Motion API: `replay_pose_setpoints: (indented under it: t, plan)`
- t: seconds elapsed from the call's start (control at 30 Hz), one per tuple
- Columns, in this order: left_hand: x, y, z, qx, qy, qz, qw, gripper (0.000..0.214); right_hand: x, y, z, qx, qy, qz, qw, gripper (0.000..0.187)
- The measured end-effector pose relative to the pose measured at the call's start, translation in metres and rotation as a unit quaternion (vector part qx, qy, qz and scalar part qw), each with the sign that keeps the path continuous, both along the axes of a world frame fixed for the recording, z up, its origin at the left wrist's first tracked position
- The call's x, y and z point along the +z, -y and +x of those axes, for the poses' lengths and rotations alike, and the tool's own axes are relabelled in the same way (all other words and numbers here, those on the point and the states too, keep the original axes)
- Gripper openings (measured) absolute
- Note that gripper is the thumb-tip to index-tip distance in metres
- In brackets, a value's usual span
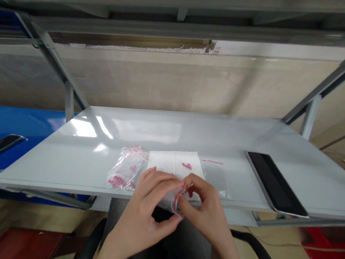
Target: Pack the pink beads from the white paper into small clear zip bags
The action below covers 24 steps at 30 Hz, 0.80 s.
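While both hands work at the near edge of the white table, they share 1 item: a small clear bag with a red strip at its mouth, held just below the table's front lip and over the person's lap. The left hand has its fingers curled, thumb beneath and fingertips on top, pinching the bag's left side. The right hand pinches the bag's mouth between thumb and forefinger, its other fingers folded in. The bag's contents cannot be made out.

On the table, just beyond the hands, lies a white paper sheet bearing a few pink beads near its far right part. Touching the sheet's left edge is a heap of clear bags holding more pink pieces. An empty flat bag lies just right of the sheet. A dark tablet rests well apart, near the table's right end.
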<state>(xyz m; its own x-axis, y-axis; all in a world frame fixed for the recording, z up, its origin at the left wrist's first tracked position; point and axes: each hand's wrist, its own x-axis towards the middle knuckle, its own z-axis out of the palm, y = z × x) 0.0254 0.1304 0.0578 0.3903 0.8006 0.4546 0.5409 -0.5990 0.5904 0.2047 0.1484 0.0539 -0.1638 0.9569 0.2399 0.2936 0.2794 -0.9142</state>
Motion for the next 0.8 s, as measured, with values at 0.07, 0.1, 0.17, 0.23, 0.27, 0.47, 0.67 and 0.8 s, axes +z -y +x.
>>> replay_pose_setpoints:
  t: [0.07,0.1,0.17,0.23,0.27,0.47,0.67,0.8]
  plan:
    - [0.001,0.002,0.003,-0.014,-0.004,-0.006,1.0,0.058,-0.001,-0.001,-0.001,0.019,-0.01,-0.039,0.999,0.004]
    - [0.0,0.003,0.004,-0.018,-0.002,-0.011,1.0,0.057,-0.001,0.0,-0.001,0.027,-0.02,-0.056,0.998,0.005]
    - [0.0,0.005,0.006,-0.024,0.005,-0.021,0.999,0.056,-0.001,0.001,-0.001,0.035,-0.045,-0.081,0.995,0.007]
    - [-0.001,0.005,0.006,-0.028,0.019,-0.03,0.999,0.057,-0.001,0.003,0.0,0.04,-0.068,-0.091,0.993,0.009]
    - [-0.002,0.005,0.006,-0.029,0.027,-0.033,0.999,0.057,0.0,0.003,0.001,0.043,-0.075,-0.092,0.992,0.009]
    - [-0.002,0.001,-0.001,0.001,0.082,-0.037,0.996,0.053,0.002,0.001,0.017,0.037,-0.118,-0.026,0.992,0.013]
    - [0.006,-0.005,-0.01,0.044,0.102,-0.02,0.994,0.046,-0.004,-0.001,0.017,0.001,-0.05,0.085,0.995,0.017]
    - [0.011,-0.017,-0.016,0.058,0.085,-0.012,0.995,0.046,-0.013,-0.002,0.005,-0.002,0.166,0.112,0.98,0.017]
